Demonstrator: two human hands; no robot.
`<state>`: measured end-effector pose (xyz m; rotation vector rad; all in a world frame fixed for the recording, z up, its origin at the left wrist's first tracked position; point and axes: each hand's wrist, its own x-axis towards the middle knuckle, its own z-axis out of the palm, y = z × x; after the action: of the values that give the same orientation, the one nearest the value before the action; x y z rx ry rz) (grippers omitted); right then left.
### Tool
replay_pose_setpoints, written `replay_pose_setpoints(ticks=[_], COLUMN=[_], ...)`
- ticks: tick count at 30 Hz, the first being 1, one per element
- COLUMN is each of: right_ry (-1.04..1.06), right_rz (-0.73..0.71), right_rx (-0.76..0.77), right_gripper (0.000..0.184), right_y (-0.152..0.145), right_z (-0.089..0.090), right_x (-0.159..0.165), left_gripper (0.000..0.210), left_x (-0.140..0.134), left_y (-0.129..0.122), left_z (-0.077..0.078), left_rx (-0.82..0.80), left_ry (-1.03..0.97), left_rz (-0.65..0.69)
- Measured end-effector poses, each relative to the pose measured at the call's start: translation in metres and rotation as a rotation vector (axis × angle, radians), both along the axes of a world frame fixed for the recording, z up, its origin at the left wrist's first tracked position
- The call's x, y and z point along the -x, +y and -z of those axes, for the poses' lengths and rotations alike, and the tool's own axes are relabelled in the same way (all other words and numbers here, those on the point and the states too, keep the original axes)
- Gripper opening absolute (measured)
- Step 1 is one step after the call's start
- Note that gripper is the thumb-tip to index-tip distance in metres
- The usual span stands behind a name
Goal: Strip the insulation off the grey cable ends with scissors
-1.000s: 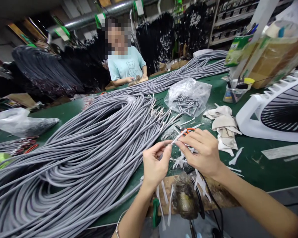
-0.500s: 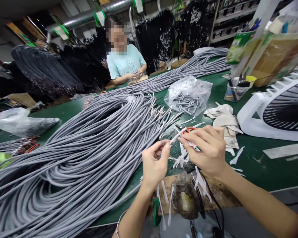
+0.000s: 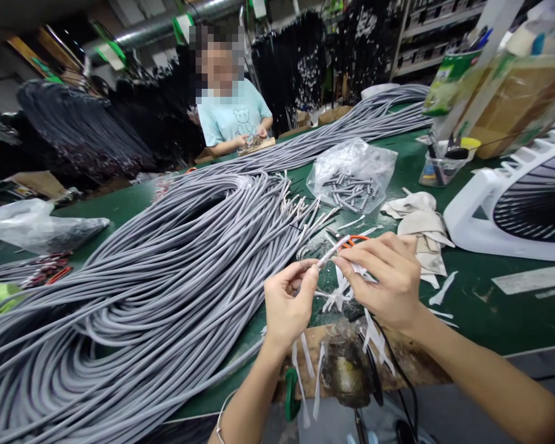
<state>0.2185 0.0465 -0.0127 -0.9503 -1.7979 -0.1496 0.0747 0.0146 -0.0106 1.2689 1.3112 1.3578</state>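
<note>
My left hand (image 3: 289, 302) is closed, thumb and fingers pinching a grey cable near its end. The white-wrapped end of this cable (image 3: 333, 248) points up and to the right out of the grip. My right hand (image 3: 386, 280) is closed in a pinch right beside that end, with a white strip (image 3: 359, 270) showing between its fingers. Just behind the cable tip lie orange-handled cutters (image 3: 355, 240), partly hidden by my right hand. Loose white strips (image 3: 338, 297) are scattered below the fingers.
A big coil of grey cables (image 3: 166, 246) fills the left of the green table (image 3: 472, 320). Beyond my hands are a plastic bag of short grey tubes (image 3: 351, 176), cloth gloves (image 3: 420, 228) and a white fan (image 3: 472, 216). A clamped metal fixture (image 3: 349, 370) stands nearest me. Across sits a co-worker (image 3: 235, 120).
Both hands keep almost the same place and grip on the cable end. The view has shifted very slightly. Across the table, the co-worker's head and hands have moved a little.
</note>
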Motion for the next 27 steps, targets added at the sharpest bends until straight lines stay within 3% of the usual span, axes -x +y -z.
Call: replay_pose_setpoints(ticks=[4,6,11,12,14,17,20,27], right_ry=[0.129,0.164,0.196,0.237,0.343,0.407,0.379,0.341], right_rz=[-0.193,-0.257,-0.632,-0.635,-0.471,-0.251,-0.327,-0.415], right_rx=[0.234,0.260,0.219,0.269,0.431,0.662,0.734,0.609], right_gripper=[0.012,0.013,0.014,0.011,0.012,0.035,0.023,0.015], right_y=[0.003,0.001,-0.009,-0.009,-0.006,0.002,0.008,0.006], right_z=[0.000,-0.001,-0.003,-0.002,0.003,0.010,0.012,0.006], right_x=[0.003,0.004,0.007,0.007,0.008,0.010,0.012,0.011], left_gripper=[0.025,0.025,0.024,0.024,0.025,0.031,0.032,0.039], left_x=[-0.001,-0.001,0.007,0.009,0.009,0.003,-0.001,0.007], left_y=[0.001,0.003,0.016,0.018,0.018,0.011,0.006,0.006], left_z=[0.001,0.003,0.012,0.012,0.011,0.007,0.005,-0.001], left_rx=[0.024,0.019,0.020,0.019,0.007,-0.006,0.008,0.127], left_ry=[-0.047,-0.049,-0.036,-0.041,-0.048,-0.054,-0.125,-0.497], left_rz=[0.078,0.072,-0.128,-0.142,-0.104,-0.017,0.068,0.263])
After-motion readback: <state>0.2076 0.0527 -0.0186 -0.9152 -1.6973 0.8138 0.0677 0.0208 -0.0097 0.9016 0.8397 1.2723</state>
